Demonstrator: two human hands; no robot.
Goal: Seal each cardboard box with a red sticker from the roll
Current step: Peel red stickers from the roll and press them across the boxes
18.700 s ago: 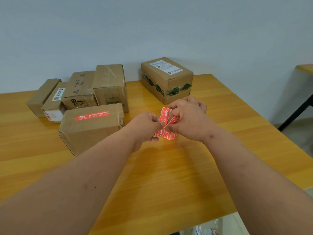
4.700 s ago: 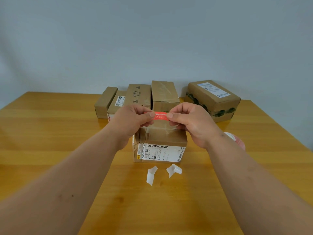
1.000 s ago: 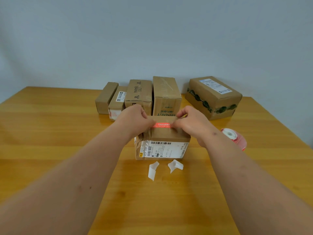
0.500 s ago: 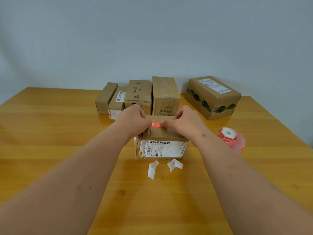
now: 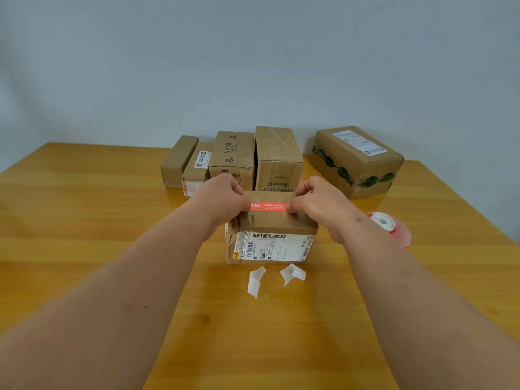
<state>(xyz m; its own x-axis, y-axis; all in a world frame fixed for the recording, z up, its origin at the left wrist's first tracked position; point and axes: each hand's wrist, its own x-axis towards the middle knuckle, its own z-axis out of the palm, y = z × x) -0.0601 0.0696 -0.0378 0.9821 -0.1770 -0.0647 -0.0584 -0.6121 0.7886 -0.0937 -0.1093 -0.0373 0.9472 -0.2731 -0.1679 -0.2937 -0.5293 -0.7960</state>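
We've got the front box [image 5: 271,235] right in the middle of the surface [image 5: 84,235], and the red sticker [image 5: 269,206] lies across its top, running side to side. Our left hand [image 5: 222,202] has its grip curled onto the sticker's left end, and our right hand [image 5: 316,204] has its grip curled onto the right end, thumbs pressing down on the box top. Whether the sticker is fully stuck flat we can't tell; both ends sit under our fingers.

So this box looks close to sealed, pending a final rub down. Behind the front box stand five more boxes: a row of four [image 5: 233,157] and a bigger one [image 5: 356,159] off to the right of them. We see no red on any face turned towards us, so we judge those still need stickers, though their far sides are hidden.

The roll [image 5: 391,229] sits to the right of the front box, partly covered by our right forearm. Two white backing strips [image 5: 292,274] lie just in front of the front box.

The printing on the sticker is too small to read.
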